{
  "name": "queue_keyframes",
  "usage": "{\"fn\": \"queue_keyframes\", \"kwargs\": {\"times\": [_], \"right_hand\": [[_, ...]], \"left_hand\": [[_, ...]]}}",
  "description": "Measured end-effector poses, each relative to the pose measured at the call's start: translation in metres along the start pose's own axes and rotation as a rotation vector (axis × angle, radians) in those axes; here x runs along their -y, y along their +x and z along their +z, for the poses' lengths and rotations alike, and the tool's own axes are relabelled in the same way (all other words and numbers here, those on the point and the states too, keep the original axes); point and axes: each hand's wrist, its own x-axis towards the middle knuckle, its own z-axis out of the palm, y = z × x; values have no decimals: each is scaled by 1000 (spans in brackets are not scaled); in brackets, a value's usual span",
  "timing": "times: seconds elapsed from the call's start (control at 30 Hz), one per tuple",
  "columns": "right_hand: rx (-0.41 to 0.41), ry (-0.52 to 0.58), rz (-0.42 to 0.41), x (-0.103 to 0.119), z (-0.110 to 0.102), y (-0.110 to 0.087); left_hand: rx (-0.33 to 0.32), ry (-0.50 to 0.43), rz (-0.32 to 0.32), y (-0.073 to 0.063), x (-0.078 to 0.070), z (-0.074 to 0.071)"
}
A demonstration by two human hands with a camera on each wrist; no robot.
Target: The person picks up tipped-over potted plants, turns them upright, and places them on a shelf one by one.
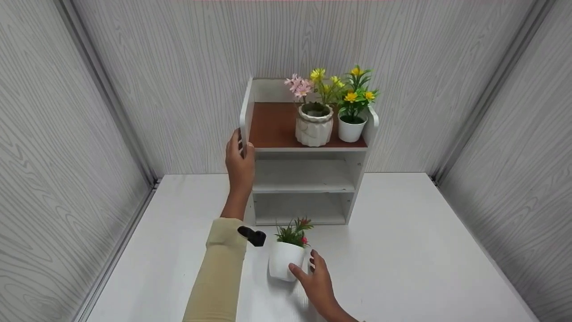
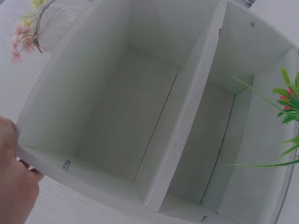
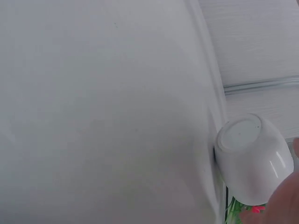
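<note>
My left hand (image 1: 240, 163) grips the left side panel of a small white shelf unit (image 1: 306, 149), thumb at its front and fingers on the outer side. A white flower pot (image 1: 286, 259), with green leaves and red flowers (image 1: 295, 232), lies tipped on the table, its top towards the shelf. Its round base faces the right wrist view. Beside this pot is my right hand (image 1: 318, 284), thumb against its side and fingers spread at its right edge. The left wrist view shows the shelf's inside, with leaves (image 2: 289, 100) at the right edge.
On the brown top board (image 1: 272, 125) stand a ribbed pot (image 1: 314, 127) with pink and yellow flowers and a small white pot (image 1: 351, 130) with yellow flowers. Two lower compartments face forward. Wood-grain panels (image 1: 178, 89) enclose the white table (image 1: 402, 232).
</note>
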Motion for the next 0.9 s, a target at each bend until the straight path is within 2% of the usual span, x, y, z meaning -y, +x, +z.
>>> {"fn": "queue_keyframes", "kwargs": {"times": [0.3, 0.57, 0.9], "right_hand": [[14, 20, 61, -4, 12, 4], [67, 44, 97, -3, 19, 8], [66, 109, 98, 0, 22, 8]], "left_hand": [[-12, 16, -8, -1, 0, 0], [-13, 1, -2, -1, -2, 0], [-8, -16, -7, -1, -1, 0]]}}
